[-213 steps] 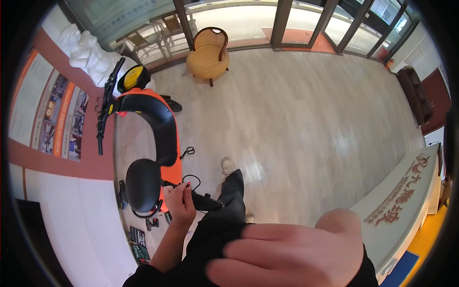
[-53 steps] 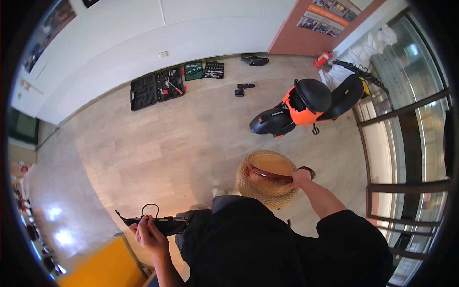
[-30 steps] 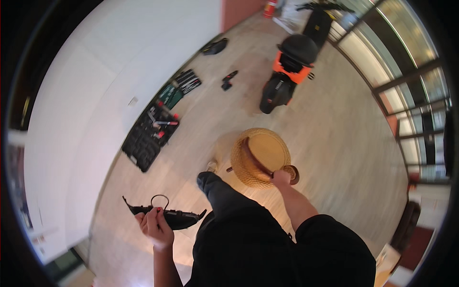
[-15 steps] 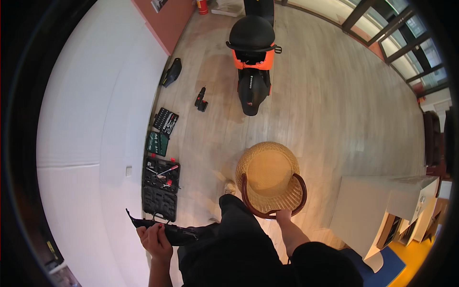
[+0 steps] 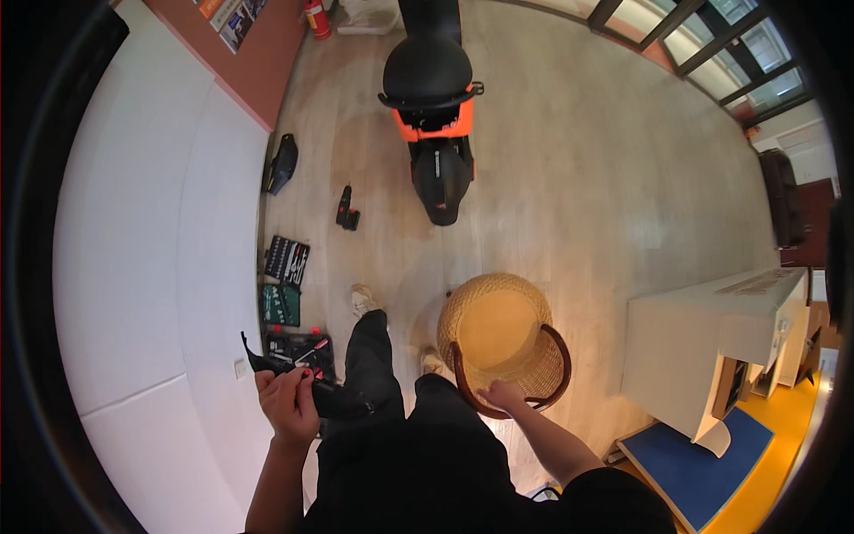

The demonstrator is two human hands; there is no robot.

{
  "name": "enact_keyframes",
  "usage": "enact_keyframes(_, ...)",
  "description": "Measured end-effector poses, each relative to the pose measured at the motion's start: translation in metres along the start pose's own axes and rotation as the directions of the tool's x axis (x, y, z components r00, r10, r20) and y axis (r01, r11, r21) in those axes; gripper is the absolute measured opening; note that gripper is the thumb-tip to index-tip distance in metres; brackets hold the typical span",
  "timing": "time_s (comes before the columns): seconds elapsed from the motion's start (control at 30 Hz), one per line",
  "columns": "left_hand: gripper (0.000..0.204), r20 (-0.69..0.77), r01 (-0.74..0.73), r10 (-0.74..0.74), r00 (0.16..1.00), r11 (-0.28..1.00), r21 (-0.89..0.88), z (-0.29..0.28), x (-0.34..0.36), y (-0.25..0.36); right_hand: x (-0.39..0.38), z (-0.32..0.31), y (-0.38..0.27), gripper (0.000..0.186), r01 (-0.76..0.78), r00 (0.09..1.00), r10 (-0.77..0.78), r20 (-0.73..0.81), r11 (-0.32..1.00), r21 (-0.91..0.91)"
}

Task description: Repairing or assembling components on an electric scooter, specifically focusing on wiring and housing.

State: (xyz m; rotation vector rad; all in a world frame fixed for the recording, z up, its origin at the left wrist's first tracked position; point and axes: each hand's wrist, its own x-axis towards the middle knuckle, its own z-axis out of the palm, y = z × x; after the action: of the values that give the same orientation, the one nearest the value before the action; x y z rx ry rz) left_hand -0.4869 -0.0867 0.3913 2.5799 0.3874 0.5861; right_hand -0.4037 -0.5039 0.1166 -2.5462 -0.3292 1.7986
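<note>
My left hand (image 5: 289,405) is closed round a long black plastic part (image 5: 334,400), with a narrow pointed end rising at its left. It hangs in front of my left leg, partly over a tool case. On my right, a woven wicker chair (image 5: 495,311) with a brown wooden rail stands on the floor. My right hand (image 5: 503,394) is closed at the top of its backrest, on the rail; the fingertips are only partly visible.
Ahead stands a black and orange scooter (image 5: 436,133). Along the white wall lie a black panel (image 5: 282,165), a cordless drill (image 5: 347,210), a socket set (image 5: 287,260), a green case (image 5: 281,305) and an open tool case (image 5: 320,351). A white cabinet (image 5: 676,347) stands at right.
My left foot has stepped forward into view. The scooter and floor tools now sit further left and lower in view. Both hands keep their holds, the right one further left along the chair.
</note>
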Motion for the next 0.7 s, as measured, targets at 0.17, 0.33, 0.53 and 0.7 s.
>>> enact_keyframes(0.17, 0.005, -0.074, -0.019, 0.013, 0.997, 0.996, -0.083, 0.011, 0.075, -0.065, -0.041, -0.074, -0.105, 0.087, 0.14, 0.982, -0.15, 0.113, 0.986, 0.094)
enact_keyframes(0.33, 0.003, -0.13, -0.044, 0.033, 0.991, 0.995, -0.084, 0.017, 0.131, -0.123, -0.045, -0.152, -0.116, 0.073, 0.237, 0.969, -0.243, 0.037, 0.963, 0.129)
enact_keyframes(0.53, 0.004, -0.094, -0.009, 0.003, 0.996, 0.998, -0.063, 0.019, 0.176, -0.15, -0.136, -0.247, -0.142, 0.051, 0.249, 0.964, -0.257, 0.07, 0.963, 0.099)
enact_keyframes(0.7, 0.002, -0.141, 0.014, -0.026, 0.99, 0.996, -0.086, 0.063, 0.202, -0.148, -0.093, -0.327, -0.133, 0.042, 0.416, 0.9, -0.397, 0.177, 0.905, -0.087)
